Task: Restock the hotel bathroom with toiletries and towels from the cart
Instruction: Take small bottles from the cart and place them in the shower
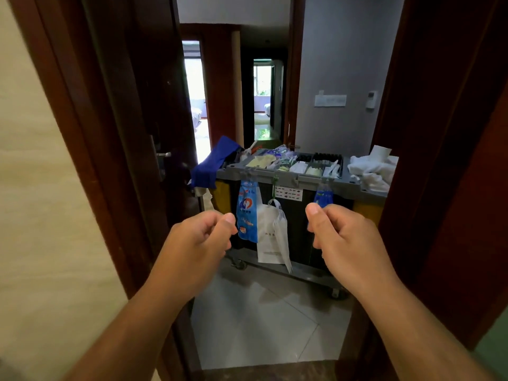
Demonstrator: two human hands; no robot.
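Two hands up with nothing in them: is that how it reads?
— Yes. Your left hand (200, 237) and right hand (346, 237) are raised side by side before the doorway, fingers loosely curled, both empty. The right one sits just below a small blue packet (323, 198) hung on the cart (288, 178); whether it touches it, I cannot tell.
— Where is the stock?
— Beyond the doorway, on the cart's top. Towels (371, 169): a white heap at the right end, soft and limp, light singly but bulky. They will likely trail or unfold, so slide both palms under a bundle rather than pinching a corner. Toiletries (302, 165): small packets in the divided tray at centre, too small to identify, probably light and slick in their wrappers. Pinch them between thumb and fingertips, one compartment at a time.
— Anything in the way?
— A blue cloth (217, 163) draped at the left end, and a white bag (270, 237) beside a printed blue bag (247, 213) on the near side; keep your forearms clear of those
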